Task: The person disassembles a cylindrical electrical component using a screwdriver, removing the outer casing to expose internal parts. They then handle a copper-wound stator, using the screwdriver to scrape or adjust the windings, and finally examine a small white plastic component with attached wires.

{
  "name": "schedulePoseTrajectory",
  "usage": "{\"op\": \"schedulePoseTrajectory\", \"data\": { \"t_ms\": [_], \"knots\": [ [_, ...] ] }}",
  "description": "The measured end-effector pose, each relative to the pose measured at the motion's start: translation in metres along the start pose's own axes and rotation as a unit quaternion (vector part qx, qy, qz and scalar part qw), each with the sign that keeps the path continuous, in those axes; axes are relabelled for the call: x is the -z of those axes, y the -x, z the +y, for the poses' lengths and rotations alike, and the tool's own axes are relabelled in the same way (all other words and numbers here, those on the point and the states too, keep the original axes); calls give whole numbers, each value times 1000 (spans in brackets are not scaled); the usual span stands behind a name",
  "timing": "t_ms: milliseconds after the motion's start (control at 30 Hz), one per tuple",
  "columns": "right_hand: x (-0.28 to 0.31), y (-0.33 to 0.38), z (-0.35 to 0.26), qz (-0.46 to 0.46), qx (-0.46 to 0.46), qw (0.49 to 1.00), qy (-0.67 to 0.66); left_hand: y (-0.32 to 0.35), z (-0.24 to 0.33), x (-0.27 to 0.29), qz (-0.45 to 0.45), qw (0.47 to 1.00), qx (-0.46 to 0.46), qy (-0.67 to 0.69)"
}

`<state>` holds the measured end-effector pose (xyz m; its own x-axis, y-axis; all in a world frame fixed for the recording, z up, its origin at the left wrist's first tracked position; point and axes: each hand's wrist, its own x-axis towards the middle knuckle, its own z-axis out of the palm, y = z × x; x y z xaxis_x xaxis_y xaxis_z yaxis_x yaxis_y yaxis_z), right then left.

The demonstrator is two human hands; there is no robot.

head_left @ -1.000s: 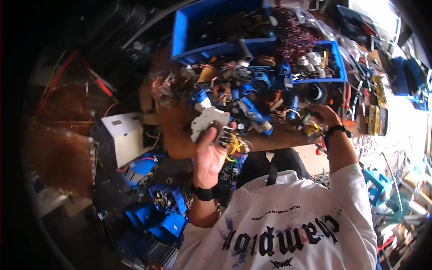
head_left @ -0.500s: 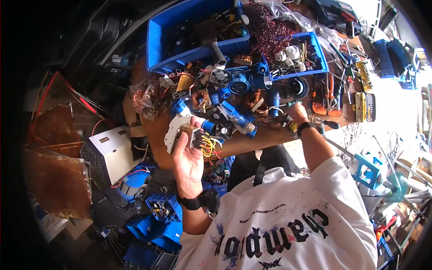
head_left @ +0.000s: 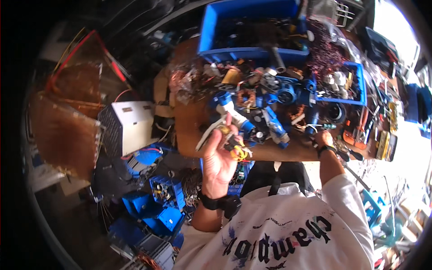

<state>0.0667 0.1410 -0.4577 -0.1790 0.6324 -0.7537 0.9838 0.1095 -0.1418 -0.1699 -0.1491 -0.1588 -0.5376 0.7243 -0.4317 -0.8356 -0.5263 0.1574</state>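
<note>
My left hand (head_left: 220,166) is raised over the table's front edge, thumb and fingers closed on a small brown transformer (head_left: 226,131). From its end hangs a bunch of yellow wires (head_left: 240,154) with black sleeves. A flat white plate (head_left: 209,133) shows edge-on beside the thumb; whether it is joined to the transformer I cannot tell. At the table's right front, my right hand (head_left: 324,138) is closed at a screwdriver with a teal handle (head_left: 330,126). Its shaft points left, past a blue cylinder (head_left: 312,116). Motion smears both hands somewhat.
A big blue bin (head_left: 258,53) stands at the back, a smaller blue tray (head_left: 344,100) of parts right of it. Blue-and-white plastic parts (head_left: 275,128) and copper coils crowd the tabletop (head_left: 191,130). An orange hacksaw (head_left: 355,140) lies right; a white metal box (head_left: 135,130) stands left.
The whole view has swung left, so the bench appears further right. My left hand has tilted the transformer and plate, turning the plate edge-on. My right hand has drawn slightly back toward me.
</note>
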Motion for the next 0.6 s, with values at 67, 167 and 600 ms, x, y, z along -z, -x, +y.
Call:
{"op": "schedulePoseTrajectory", "data": {
  "t_ms": [67, 167, 600],
  "knots": [
    [-16, -21, 14, 104, -2, 992, 72, -1, 5, -6, -19, 1000, 19, -6],
    [-8, -29, 18, 90, 56, 994, 40, 1, 2, -25, 33, 993, -74, -87],
    [121, 133, -29, 65, -33, 995, -65, 7, 19, -46, -79, 996, -33, 32]
  ]
}}
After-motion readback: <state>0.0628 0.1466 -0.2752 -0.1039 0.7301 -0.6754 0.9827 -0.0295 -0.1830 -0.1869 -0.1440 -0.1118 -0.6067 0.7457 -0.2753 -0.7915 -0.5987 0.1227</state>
